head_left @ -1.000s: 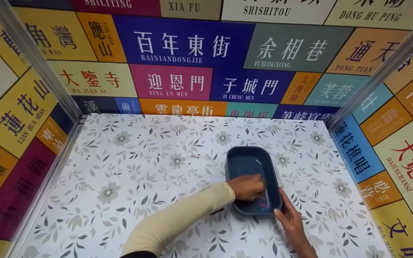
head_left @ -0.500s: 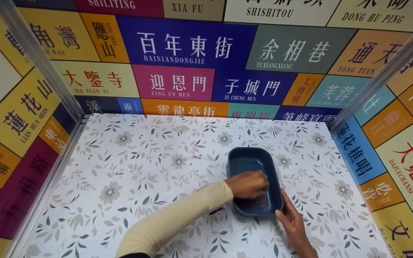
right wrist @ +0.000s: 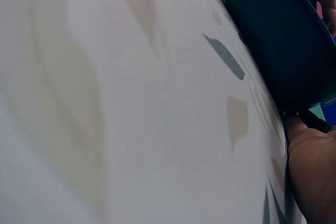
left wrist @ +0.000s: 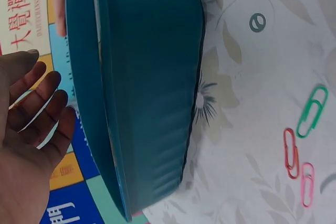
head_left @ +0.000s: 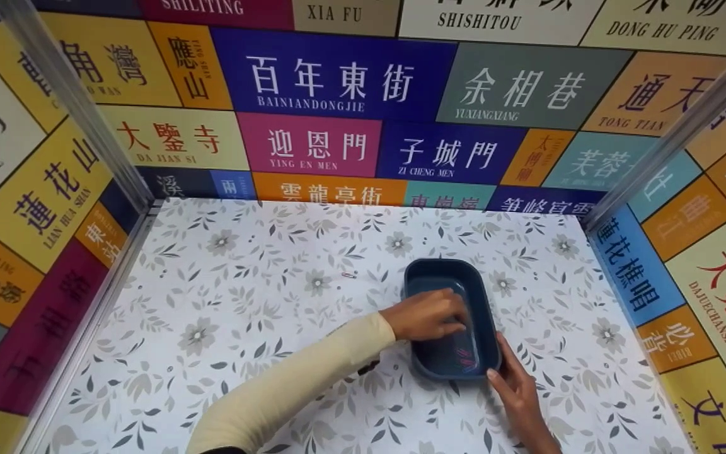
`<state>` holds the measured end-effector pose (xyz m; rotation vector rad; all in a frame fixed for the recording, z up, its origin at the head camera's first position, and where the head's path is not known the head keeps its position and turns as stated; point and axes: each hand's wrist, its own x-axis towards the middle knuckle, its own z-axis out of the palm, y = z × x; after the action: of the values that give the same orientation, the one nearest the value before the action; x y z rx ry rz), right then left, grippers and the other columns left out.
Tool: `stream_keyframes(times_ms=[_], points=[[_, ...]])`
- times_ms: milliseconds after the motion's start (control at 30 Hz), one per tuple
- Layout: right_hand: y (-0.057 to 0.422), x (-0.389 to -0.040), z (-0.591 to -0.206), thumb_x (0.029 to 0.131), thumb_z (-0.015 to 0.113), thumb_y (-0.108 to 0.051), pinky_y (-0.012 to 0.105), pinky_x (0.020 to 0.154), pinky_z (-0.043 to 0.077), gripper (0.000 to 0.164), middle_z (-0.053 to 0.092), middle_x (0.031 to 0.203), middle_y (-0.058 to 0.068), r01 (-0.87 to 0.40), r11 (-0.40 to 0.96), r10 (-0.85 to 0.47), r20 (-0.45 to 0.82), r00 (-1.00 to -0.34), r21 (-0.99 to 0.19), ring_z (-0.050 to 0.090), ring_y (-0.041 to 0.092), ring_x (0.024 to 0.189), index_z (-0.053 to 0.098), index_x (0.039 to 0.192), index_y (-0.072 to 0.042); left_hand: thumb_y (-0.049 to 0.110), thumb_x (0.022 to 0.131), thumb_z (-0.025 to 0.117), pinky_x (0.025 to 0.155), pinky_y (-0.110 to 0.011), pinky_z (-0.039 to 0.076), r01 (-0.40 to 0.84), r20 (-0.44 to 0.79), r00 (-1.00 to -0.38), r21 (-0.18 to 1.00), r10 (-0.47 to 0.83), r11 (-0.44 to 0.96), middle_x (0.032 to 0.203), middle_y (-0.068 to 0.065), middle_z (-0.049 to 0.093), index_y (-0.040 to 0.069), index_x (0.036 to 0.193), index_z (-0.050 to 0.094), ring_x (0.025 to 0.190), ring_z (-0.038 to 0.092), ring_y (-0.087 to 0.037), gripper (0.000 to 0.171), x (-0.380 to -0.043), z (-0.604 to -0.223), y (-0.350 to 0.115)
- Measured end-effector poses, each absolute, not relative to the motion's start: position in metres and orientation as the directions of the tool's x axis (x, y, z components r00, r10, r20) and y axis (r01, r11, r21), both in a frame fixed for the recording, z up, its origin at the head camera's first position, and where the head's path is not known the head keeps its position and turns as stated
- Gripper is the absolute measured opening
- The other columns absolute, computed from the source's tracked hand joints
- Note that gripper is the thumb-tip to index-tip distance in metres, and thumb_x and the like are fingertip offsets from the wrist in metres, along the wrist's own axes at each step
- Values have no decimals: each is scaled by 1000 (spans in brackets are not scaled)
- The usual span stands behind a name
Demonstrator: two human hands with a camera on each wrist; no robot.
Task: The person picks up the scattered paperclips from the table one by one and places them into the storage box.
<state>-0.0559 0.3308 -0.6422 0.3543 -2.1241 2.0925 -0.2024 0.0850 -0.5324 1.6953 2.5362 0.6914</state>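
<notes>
Left hand (head_left: 427, 315) hovers over deep dark-blue rectangular tray (head_left: 480, 309), fingers loosely bent, seemingly empty. Long axis near-to-far; thin pinkish pieces (head_left: 466, 360) inside, nearward. Right hand (head_left: 517, 386) grips near-right corner.

Blue wall panel (head_left: 333, 74) reads "BAINIANDONGJIE"; pink panel (head_left: 309, 145), "YING EN MEN"; grey panel (head_left: 532, 85), "YUXIANGXIANG".

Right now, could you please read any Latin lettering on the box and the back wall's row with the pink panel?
Box: none visible.
Cream panel: "DA JIAN SI"
Pink panel: "YING EN MEN"
Blue panel: "ZI CHENG MEN"
Orange panel and turquoise panel: too small to read.
</notes>
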Motion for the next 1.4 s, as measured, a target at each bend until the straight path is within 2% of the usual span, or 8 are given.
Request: stream_keyframes(times_ms=[100,233,333,467,567,800,1000,1400], points=[[332,-56,-642,107,54,13,18,123,32,70,19,177,29,-254,25,-67,252,-966,-967,26,19,165,26,171,4,22,109,72,98,-23,53,852,236,-441,415,866,320,115,-1,79,11,116,84,108,68,-17,17,-204,-531,78],[333,-56,-641,108,55,12,15,122,32,70,16,177,33,-223,43,-59,221,-974,-974,31,6,161,24,170,7,22,109,74,97,-21,53,825,240,-474,459,847,331,114,-1,78,11,115,84,108,67,-16,16,-206,-531,70],[332,-57,-639,108,55,11,13,121,31,70,14,176,36,-202,51,-58,199,-978,-978,33,-4,157,22,169,11,22,108,74,110,-24,49,813,259,-498,471,828,342,113,-1,77,11,115,83,110,67,-17,16,-207,-533,65],[332,-57,-637,107,56,11,12,120,30,70,14,176,36,-192,59,-54,189,-981,-980,33,-9,155,21,169,11,20,108,74,124,-31,39,801,300,-531,482,793,354,114,-4,78,9,116,83,114,68,-20,16,-208,-535,57],[332,-57,-637,107,56,11,11,120,29,71,14,175,36,-195,65,-50,192,-980,-979,33,-10,155,22,169,10,19,108,74,125,-34,40,782,320,-562,505,763,365,115,-6,77,7,116,82,117,69,-22,17,-209,-538,49],[332,-57,-639,107,56,12,12,121,30,70,15,176,34,-210,55,-45,208,-977,-976,33,-8,156,23,169,10,18,108,73,105,-33,53,728,337,-637,558,693,398,116,-7,76,6,116,81,115,66,-22,17,-214,-548,29],[331,-56,-638,109,53,10,12,120,32,69,10,175,37,-202,29,-58,200,-978,-979,32,-9,155,20,170,10,15,108,74,104,-34,54,688,356,-680,611,641,391,114,-8,77,3,115,81,114,67,-23,15,-221,-555,15],[331,-56,-639,108,55,11,13,121,31,69,12,175,37,-200,42,-46,198,-979,-979,33,-8,156,23,169,10,9,106,74,95,-42,58,621,352,-747,672,563,404,109,-12,77,-1,111,81,106,70,-30,13,-231,-577,-21]])
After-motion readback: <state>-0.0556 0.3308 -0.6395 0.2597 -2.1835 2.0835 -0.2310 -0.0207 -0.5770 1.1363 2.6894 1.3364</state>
